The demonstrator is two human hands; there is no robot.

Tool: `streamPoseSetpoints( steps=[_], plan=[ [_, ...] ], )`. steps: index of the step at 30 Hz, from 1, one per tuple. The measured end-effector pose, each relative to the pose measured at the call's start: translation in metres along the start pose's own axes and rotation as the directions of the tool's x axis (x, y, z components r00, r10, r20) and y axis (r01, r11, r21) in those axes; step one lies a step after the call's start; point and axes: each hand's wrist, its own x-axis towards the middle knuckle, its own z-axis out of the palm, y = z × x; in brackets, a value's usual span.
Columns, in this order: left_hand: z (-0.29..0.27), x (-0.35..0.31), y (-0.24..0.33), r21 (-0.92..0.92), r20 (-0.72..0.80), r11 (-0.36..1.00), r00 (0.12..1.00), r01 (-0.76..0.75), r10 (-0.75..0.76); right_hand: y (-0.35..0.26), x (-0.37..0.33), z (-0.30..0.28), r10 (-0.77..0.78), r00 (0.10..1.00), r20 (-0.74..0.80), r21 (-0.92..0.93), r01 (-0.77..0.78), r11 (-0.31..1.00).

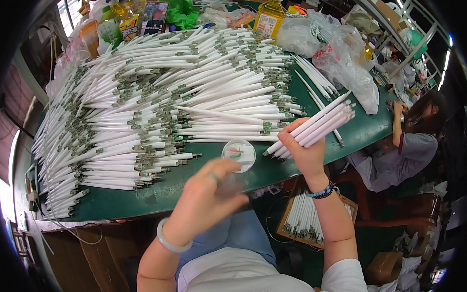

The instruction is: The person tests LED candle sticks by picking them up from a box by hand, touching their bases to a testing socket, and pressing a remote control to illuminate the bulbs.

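Observation:
My right hand (307, 152) is closed round a bundle of slim white tubes (329, 121), tilted up to the right above the table edge. Their near ends poke out past my thumb. Motion smears the fingers of my left hand (207, 193), and whether anything is between them cannot be made out. It hangs just in front of a small round clear tub (238, 155) with tiny pieces inside. Left of and behind the tub lie large stacked piles of white tubes (226, 97) with clear greenish end pieces.
The green table (143, 198) carries a few loose tubes (313, 79), plastic bags (351, 64), a yellow bottle (268, 18) and a phone (154, 17). Below, a wooden box (283, 222) holds more tubes. Another person (406, 145) sits at the right.

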Motion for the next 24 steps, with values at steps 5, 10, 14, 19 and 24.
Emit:
streamPoseSetpoints(
  steps=[5, 10, 14, 19, 24],
  plan=[
    [0.000, -0.035, 0.003, -0.278, 0.216, 0.935, 0.963, 0.219, -0.161, 0.009, 0.000, 0.000, 0.035, 0.999, 0.008, -0.047, -0.034, 0.998],
    [0.000, -0.054, 0.004, -0.303, 0.339, 0.895, 0.915, 0.328, -0.220, 0.008, 0.004, -0.001, -0.034, 0.991, 0.129, 0.043, 0.029, 0.999],
    [0.013, -0.067, 0.004, -0.370, 0.527, 0.847, 0.837, 0.383, -0.149, 0.005, -0.001, -0.003, -0.012, 0.980, 0.200, -0.022, 0.017, 1.000],
    [0.042, -0.089, -0.008, -0.509, 0.662, 0.675, 0.744, 0.534, -0.089, -0.004, -0.009, 0.006, -0.073, 0.997, 0.037, -0.152, 0.078, 0.985],
    [0.050, -0.096, -0.014, -0.646, 0.730, 0.136, 0.660, 0.751, -0.179, 0.003, -0.011, 0.002, -0.068, 0.996, 0.052, -0.160, 0.076, 0.984]
  ],
)
